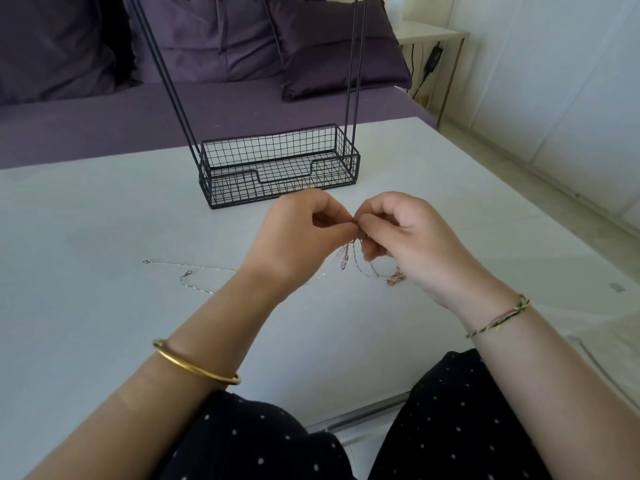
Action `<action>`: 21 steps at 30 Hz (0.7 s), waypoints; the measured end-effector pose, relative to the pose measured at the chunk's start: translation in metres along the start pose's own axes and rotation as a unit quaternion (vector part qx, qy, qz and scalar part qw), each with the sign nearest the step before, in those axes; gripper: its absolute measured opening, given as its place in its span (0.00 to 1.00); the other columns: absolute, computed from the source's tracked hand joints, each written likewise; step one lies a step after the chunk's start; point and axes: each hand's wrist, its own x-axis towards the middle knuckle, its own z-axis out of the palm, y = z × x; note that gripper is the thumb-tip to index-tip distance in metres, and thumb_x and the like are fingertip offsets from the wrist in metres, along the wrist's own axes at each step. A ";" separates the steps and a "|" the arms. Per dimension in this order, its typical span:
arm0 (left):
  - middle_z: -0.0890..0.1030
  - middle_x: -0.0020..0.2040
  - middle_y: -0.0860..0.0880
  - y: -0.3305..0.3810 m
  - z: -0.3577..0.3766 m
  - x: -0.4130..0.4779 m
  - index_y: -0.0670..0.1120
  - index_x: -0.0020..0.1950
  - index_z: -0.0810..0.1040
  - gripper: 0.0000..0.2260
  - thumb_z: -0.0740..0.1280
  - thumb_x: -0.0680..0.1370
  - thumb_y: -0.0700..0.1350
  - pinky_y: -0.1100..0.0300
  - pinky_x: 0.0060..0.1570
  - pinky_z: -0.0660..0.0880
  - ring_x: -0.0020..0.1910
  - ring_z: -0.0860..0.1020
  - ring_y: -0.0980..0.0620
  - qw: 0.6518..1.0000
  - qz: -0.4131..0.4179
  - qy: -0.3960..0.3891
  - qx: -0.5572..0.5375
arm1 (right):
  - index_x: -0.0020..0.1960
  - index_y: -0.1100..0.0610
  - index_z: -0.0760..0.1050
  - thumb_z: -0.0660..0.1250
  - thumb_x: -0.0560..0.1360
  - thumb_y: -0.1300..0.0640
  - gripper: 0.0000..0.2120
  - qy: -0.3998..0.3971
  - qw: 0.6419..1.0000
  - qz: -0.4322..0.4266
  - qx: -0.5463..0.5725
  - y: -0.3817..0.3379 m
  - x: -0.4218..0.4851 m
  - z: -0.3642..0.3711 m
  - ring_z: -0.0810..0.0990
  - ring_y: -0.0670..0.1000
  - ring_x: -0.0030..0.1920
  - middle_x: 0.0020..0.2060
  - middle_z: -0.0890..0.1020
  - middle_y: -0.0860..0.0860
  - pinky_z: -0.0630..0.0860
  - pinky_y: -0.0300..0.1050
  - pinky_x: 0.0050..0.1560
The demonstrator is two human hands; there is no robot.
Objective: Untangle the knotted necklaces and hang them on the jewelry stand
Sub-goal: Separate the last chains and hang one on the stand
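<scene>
Head view. Pinched the knotted necklaces (pixel 349 258) at one spot between left hand (pixel 298 233) and right hand (pixel 408 244), fingers curled, thumbs against forefingers, fingertips meeting at the pinch, both hands raised just above the tabletop (pixel 104 220). Let thin strands hang from that pinch to the surface below the hands. Left a rose-toned pendant (pixel 394 279) lying under the right hand. Trailed silver chain ends (pixel 194 268) leftward past the left wrist, long axis running left to right, clasps pointing away from the hands.

Faced the jewelry stand (pixel 357 169) just beyond the knuckles, its wire basket lying crosswise, dark uprights climbing out of the top of the frame. Cannot tell whether touching the basket's front wall.

Had broad white surface left of the left hand, a narrower strip right of the right hand before the tabletop's slanting right edge, the far edge behind the stand against a purple sofa (pixel 104 116), the near edge under the forearms.

Wore a gold bangle (pixel 194 363) on the left forearm, a thread bracelet (pixel 498 318) on the right wrist.
</scene>
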 end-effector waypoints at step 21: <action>0.79 0.35 0.51 -0.002 0.000 0.003 0.44 0.41 0.81 0.04 0.70 0.75 0.37 0.65 0.38 0.71 0.33 0.73 0.58 0.963 -0.156 -0.027 -0.217 | 0.35 0.52 0.80 0.70 0.70 0.61 0.07 0.108 0.981 -0.104 -0.125 -0.009 -0.005 -0.001 0.78 0.45 0.41 0.37 0.80 0.47 0.75 0.42 0.44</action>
